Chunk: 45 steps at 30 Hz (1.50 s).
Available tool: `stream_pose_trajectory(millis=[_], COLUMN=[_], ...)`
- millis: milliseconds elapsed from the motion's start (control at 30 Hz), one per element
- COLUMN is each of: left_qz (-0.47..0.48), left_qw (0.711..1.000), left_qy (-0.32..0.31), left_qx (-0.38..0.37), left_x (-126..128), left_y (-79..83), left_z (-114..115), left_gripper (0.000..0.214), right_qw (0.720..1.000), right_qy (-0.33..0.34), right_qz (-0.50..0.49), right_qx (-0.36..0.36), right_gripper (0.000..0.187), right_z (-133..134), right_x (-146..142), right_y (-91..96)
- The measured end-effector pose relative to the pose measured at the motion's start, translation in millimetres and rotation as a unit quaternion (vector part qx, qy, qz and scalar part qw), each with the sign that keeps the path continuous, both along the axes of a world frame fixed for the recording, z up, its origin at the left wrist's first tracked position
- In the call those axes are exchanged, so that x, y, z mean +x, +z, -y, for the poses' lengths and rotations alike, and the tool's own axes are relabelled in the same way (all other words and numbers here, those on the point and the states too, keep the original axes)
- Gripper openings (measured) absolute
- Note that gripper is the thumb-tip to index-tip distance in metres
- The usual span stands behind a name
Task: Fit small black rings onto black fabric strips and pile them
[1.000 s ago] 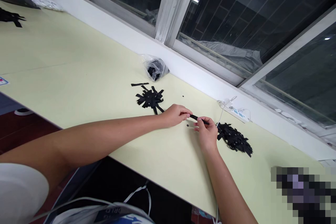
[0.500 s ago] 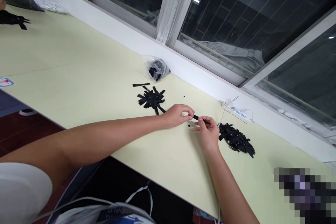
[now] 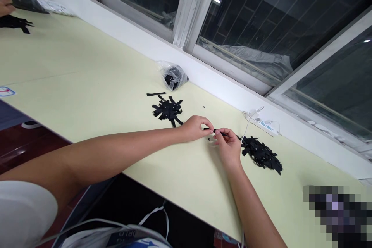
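Note:
My left hand (image 3: pixel 195 128) and my right hand (image 3: pixel 228 145) meet above the pale yellow table (image 3: pixel 87 77), fingers pinched. Between them they hold a short black strip (image 3: pixel 218 132), each hand at one end. A tiny black ring (image 3: pixel 208 138) lies on the table just under the hands. A pile of black strips (image 3: pixel 167 109) lies left of my left hand. A second pile of black strips (image 3: pixel 260 154) lies right of my right hand.
A clear plastic bag with black pieces (image 3: pixel 173 75) sits by the window sill. A white power strip with cable (image 3: pixel 263 124) lies along the wall. Another person's hand (image 3: pixel 6 4) shows at the far left near more black strips (image 3: pixel 14 22).
My hands have drawn a little closer together on the strip. Another person's hand has come into view at the far left.

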<state>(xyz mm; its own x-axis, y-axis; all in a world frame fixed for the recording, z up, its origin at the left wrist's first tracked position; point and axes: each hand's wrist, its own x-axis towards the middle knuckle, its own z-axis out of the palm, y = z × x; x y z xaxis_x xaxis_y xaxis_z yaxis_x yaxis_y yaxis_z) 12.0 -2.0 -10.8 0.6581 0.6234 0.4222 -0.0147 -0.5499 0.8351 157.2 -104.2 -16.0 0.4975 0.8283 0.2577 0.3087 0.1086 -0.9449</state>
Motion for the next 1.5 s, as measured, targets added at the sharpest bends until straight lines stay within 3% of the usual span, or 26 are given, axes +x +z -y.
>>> stream_pose_trajectory(millis=[467, 900, 1100, 1233, 1333, 1500], left_qz=[0.010, 0.004, -0.028, -0.115, -0.166, -0.175], left_qw=[1.000, 1.000, 0.999, 0.986, 0.964, 0.959], left_qy=[0.015, -0.015, 0.010, -0.027, -0.073, -0.095], left_qx=[-0.011, -0.027, 0.011, 0.114, 0.196, 0.200], left_x=[4.2, 2.0, 0.7, -2.1, -3.0, -1.5], left_y=[-5.0, -2.6, -2.5, -10.7, -15.0, -15.7], left_z=[-1.2, 3.1, 2.5, -1.6, -4.5, -9.5], left_gripper=[0.013, 0.010, 0.020, 0.026, 0.021, 0.023], right_qw=[0.999, 1.000, 0.996, 0.985, 0.984, 0.991], right_qy=[0.009, 0.006, -0.078, -0.153, -0.156, -0.120], right_qz=[0.038, 0.005, 0.039, 0.024, 0.018, 0.027], right_qx=[0.003, -0.013, 0.031, 0.077, 0.078, 0.052], right_gripper=[0.035, 0.040, 0.038, 0.036, 0.035, 0.036], right_z=[0.4, -1.5, -2.0, -0.8, -0.8, -2.6], right_x=[-1.7, 3.9, 9.4, 17.7, 18.3, 11.6], right_y=[-2.2, -2.8, 1.1, 6.8, 6.4, 0.6])
